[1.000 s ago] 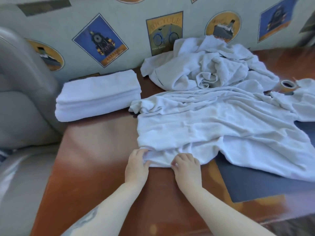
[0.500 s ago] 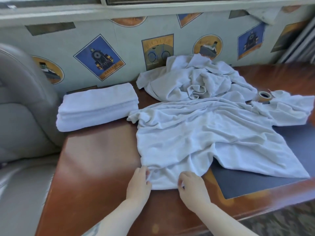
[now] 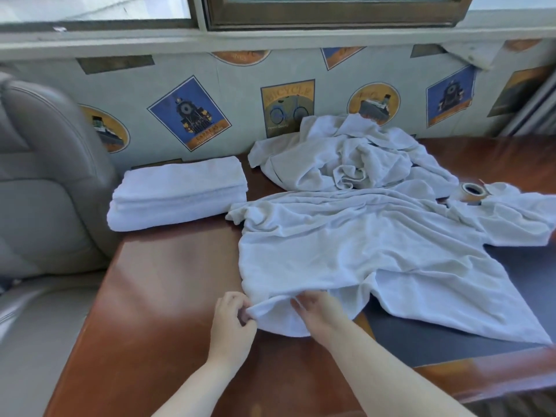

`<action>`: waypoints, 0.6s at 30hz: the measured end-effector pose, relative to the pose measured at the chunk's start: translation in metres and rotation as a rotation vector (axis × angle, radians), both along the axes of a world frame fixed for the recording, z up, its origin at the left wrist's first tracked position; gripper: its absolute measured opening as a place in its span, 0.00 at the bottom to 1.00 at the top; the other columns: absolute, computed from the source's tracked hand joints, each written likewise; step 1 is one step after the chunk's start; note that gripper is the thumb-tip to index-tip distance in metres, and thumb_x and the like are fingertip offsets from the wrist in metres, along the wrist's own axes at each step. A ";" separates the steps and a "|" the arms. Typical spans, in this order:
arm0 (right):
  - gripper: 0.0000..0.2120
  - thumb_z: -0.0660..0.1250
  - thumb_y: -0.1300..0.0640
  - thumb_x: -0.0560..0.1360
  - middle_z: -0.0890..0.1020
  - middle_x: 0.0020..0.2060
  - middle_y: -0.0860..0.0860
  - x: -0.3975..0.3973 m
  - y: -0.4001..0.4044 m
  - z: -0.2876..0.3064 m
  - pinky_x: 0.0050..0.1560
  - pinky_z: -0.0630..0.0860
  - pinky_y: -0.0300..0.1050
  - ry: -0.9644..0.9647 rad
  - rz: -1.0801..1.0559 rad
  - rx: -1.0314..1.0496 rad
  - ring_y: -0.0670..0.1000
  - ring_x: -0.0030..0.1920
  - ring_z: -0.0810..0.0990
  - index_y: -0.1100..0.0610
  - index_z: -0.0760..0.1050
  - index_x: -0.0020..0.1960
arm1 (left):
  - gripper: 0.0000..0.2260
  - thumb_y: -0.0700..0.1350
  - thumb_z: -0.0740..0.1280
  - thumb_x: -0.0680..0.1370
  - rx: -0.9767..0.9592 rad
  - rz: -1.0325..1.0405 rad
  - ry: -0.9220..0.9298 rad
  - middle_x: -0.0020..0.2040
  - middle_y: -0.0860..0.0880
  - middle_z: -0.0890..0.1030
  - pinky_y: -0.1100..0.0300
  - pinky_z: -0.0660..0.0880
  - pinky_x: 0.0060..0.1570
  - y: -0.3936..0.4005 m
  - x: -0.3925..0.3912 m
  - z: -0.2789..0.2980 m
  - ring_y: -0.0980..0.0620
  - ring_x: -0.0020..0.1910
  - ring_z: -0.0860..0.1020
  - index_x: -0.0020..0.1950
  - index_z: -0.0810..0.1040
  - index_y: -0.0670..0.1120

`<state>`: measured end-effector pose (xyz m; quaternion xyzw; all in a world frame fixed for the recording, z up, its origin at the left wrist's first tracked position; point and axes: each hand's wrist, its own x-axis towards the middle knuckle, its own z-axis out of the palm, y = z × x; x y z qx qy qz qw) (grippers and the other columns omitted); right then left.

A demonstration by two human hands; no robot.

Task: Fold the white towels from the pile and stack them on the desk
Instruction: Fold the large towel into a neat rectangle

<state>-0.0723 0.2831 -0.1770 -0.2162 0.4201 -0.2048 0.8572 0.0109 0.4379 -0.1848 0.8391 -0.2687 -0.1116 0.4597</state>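
— Hands at near edge of reddish-brown wooden desk [image 3: 168, 296]. Left hand [image 3: 233, 322] pinching lifted corner of large, rumpled white terry towel [image 3: 355, 251]; right hand [image 3: 319, 310] lying on same hem just beside it, fingers tucked under raised fold, grip not clear.

— Towel's place?

— Spread across desk middle, right part draped over dark grey desk mat [image 3: 451, 341]. Behind it, against wall, heap of crumpled white towels [image 3: 346, 161]. Far left corner: neat stack of folded white towels [image 3: 180, 191], apart from spread one.

— Legible writing?

— Wallpaper border: yellow poster reading "BICYCLE" [image 3: 287, 106] above blue bike; blue diamond locomotive poster [image 3: 189, 112], lower word seemingly "EXPRESS", blurred. Elsewhere: roll of tan tape [image 3: 471, 192] at right touching towel, grey leather chair [image 3: 45, 176] at left.
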 end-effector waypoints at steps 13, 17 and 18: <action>0.24 0.71 0.72 0.68 0.82 0.57 0.55 -0.038 -0.007 0.004 0.50 0.76 0.46 0.119 -0.189 0.084 0.56 0.55 0.81 0.60 0.75 0.63 | 0.12 0.30 0.58 0.68 0.094 0.356 0.113 0.29 0.45 0.66 0.50 0.64 0.28 -0.004 -0.007 -0.012 0.41 0.30 0.67 0.33 0.60 0.45; 0.29 0.75 0.66 0.65 0.83 0.57 0.52 -0.045 0.006 -0.011 0.53 0.77 0.47 0.032 0.019 -0.039 0.54 0.58 0.81 0.57 0.75 0.65 | 0.12 0.33 0.59 0.66 0.218 0.447 0.235 0.28 0.49 0.64 0.57 0.56 0.32 -0.007 -0.003 -0.016 0.46 0.30 0.60 0.31 0.60 0.47; 0.28 0.74 0.67 0.66 0.84 0.56 0.53 -0.044 0.009 -0.013 0.55 0.78 0.49 -0.001 0.057 -0.035 0.54 0.57 0.82 0.59 0.75 0.65 | 0.11 0.35 0.61 0.68 0.233 0.443 0.267 0.27 0.48 0.65 0.56 0.60 0.30 -0.008 -0.002 -0.015 0.46 0.29 0.62 0.30 0.61 0.47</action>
